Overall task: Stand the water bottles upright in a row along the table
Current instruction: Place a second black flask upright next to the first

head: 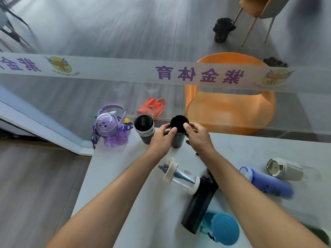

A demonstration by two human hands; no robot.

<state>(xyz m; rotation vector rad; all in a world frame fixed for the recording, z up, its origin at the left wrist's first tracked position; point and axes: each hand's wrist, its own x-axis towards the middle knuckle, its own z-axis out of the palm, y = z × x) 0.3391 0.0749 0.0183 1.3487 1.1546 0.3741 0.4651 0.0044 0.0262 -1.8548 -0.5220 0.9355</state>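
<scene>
At the table's far edge stand a purple cat-face bottle [111,130], a black flask with a lettered lid [144,128] and a dark flask with a plain black lid [179,124], all upright in a row. My left hand [162,137] and my right hand [197,136] both grip the dark flask from either side. Nearer me, lying on their sides, are a clear bottle with cream ends [180,176], a long black flask [199,203], a blue bottle [266,183] and a cream mug-like bottle [284,169]. A teal-lidded bottle [223,229] sits at the near edge.
The white table [125,176] ends at a glass wall with a printed banner [197,76]. Behind the glass are an orange chair [231,102] and a red gift bag [152,109]. Wooden floor lies to the left of the table.
</scene>
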